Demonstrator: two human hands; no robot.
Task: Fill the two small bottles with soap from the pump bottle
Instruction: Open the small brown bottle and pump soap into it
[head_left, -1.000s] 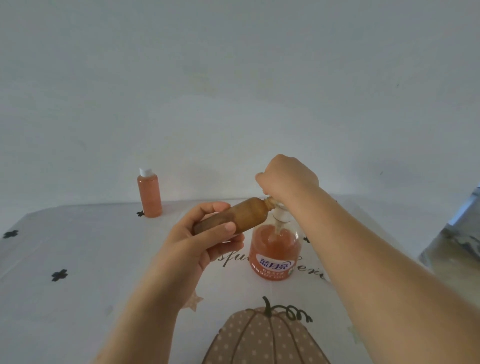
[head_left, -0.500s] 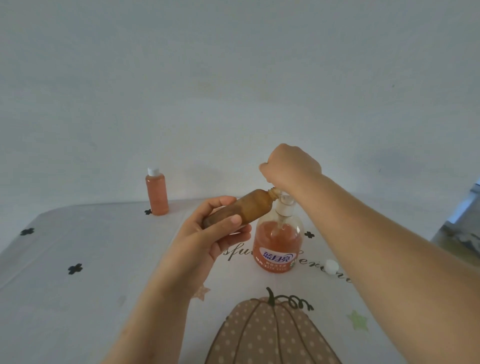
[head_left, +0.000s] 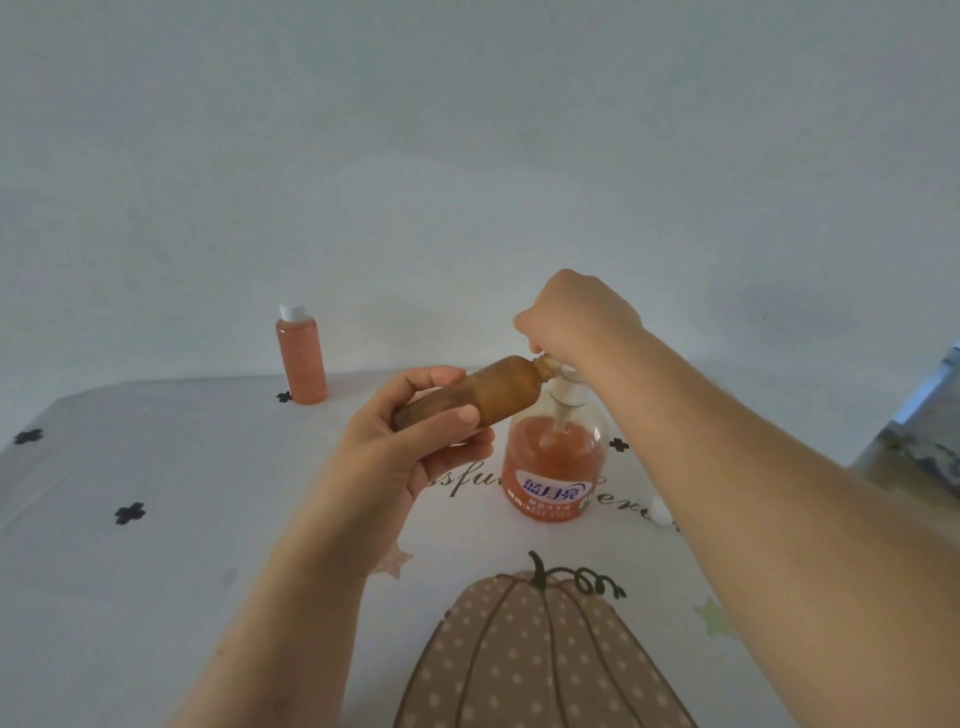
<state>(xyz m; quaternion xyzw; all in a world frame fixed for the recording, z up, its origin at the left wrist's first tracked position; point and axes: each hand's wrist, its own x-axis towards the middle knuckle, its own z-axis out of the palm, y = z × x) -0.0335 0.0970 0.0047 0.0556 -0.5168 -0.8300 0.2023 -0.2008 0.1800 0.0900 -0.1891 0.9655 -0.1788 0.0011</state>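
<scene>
Here the left grip (head_left: 415, 452) clasps the tilted bottle (head_left: 483, 392), its mouth just under the right grip (head_left: 576, 317), which curls over the pump (head_left: 569, 397); if the mouth slips off the spout, soap could spill onto the desk (head_left: 156, 571).

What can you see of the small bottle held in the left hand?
The small bottle looks like amber-brown plastic, a rounded cylinder with a short uncapped neck. It is tilted almost flat, neck raised rightward. The left hand grips its lower half above the table; its mouth meets the pump head under the right hand. Its fill level cannot be told.
</scene>
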